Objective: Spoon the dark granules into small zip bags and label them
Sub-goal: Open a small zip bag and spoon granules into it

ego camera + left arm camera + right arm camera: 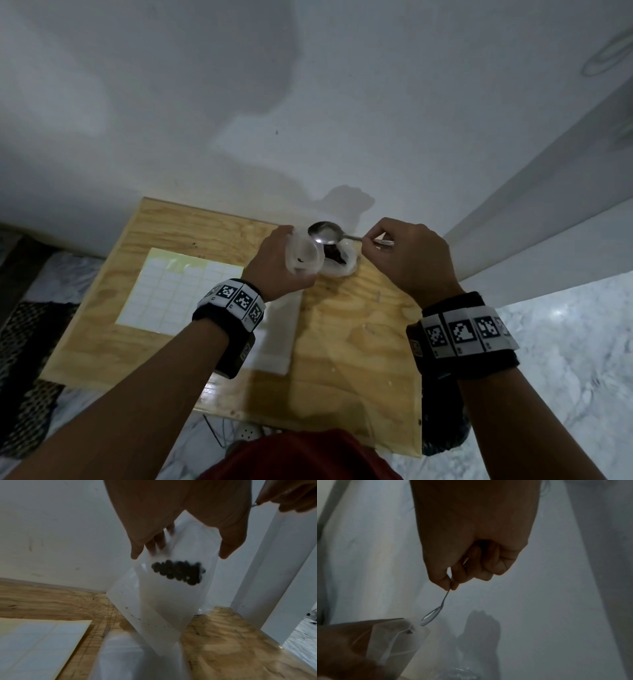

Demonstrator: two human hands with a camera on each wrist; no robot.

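Overhead, right hand (407,257) pinches spoon (325,233) beside left hand's (277,263) zip bag (303,257)

Bare forearms; each wrist wears a black band (228,310) ringed with white black-patterned marker tiles (463,331); red garment (301,457) at 6 o'clock.

A small clear zip bag (161,601) is hanging up off the table with a clump of dark round granules (178,572) inside. A shiny empty spoon (325,233) is sitting just above its mouth. A sheet of white labels (171,291) is lying flat at 9 o'clock from the bag.
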